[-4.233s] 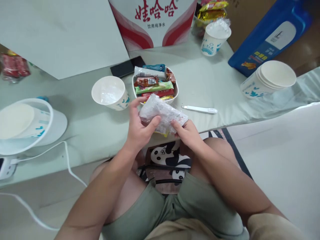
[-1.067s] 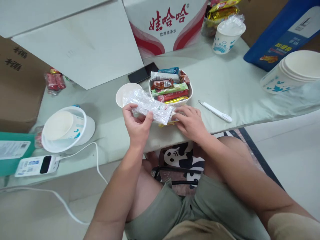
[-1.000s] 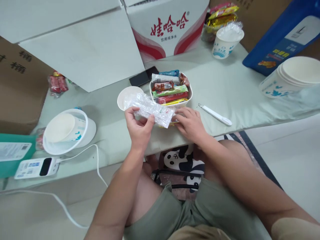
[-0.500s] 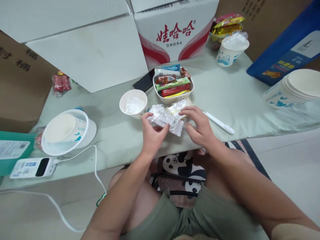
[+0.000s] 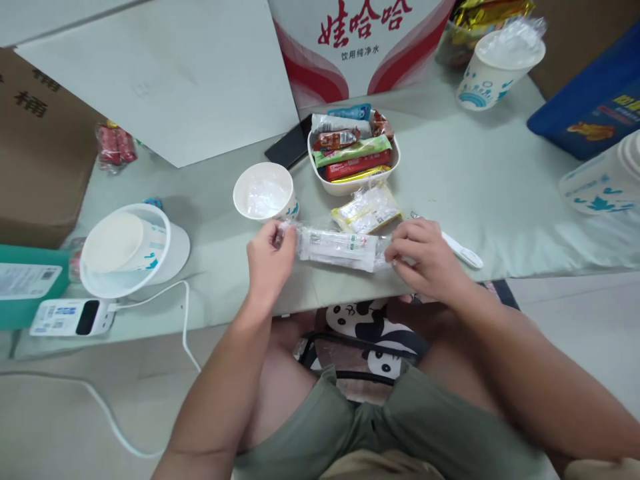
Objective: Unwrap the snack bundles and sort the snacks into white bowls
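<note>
A clear plastic wrapper with a white printed strip (image 5: 340,248) is stretched level between my two hands, just above the table's front. My left hand (image 5: 273,257) pinches its left end, with thumb and fingers closed. On its other end, my right hand (image 5: 420,257) is closed too. Right behind the wrapper lies a yellow-edged clear packet (image 5: 369,208). A white paper bowl (image 5: 265,192) with clear film inside stands behind my left hand. Beyond my right hand lies a white-handled tool (image 5: 461,251), its far end partly hidden by my fingers.
A white bowl of wrapped snack bars (image 5: 354,186) stands at the back, beside a dark phone (image 5: 289,148). Nested tubs (image 5: 176,257) and a white device (image 5: 70,317) with a cable sit left. A paper cup (image 5: 483,83) and stacked cups (image 5: 595,180) stand right. Boxes line the rear.
My hands have moved apart and now hold the wrapper by both ends; it was crumpled and is now pulled out lengthwise. My right hand has gone from open to closed. The view has shifted slightly.
</note>
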The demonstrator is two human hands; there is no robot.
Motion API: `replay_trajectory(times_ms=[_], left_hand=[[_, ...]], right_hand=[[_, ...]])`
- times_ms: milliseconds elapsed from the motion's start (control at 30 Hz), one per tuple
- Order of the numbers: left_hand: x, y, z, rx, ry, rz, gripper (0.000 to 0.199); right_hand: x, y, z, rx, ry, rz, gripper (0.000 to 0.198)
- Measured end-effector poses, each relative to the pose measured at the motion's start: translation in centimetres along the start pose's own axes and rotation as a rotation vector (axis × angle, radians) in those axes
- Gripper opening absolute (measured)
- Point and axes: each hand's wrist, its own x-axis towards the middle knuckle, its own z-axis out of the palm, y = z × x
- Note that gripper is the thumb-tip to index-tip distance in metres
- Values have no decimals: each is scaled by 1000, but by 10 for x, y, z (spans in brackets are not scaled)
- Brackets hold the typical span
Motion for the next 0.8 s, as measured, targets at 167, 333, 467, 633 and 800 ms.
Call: replay_trajectory(times_ms=[167, 333, 467, 633, 800], left_hand=[[3, -14, -14, -23, -95, -98, 22], [-2, -21, -28, 216, -64, 40, 29], [-11, -15, -26, 222, -117, 416, 45], [-20, -6, -23, 264, -241, 642, 11], [-33, 6, -39, 119, -116, 824, 9]], right_hand=[[-10, 12, -14, -85, -5, 107, 20], [-16, 12, -28, -82, -63, 159, 26], [-9, -8, -23, -44, 24, 130, 28], [1, -27, -2, -205, -31, 2, 11], [1, -39, -19, -131, 37, -188, 13]])
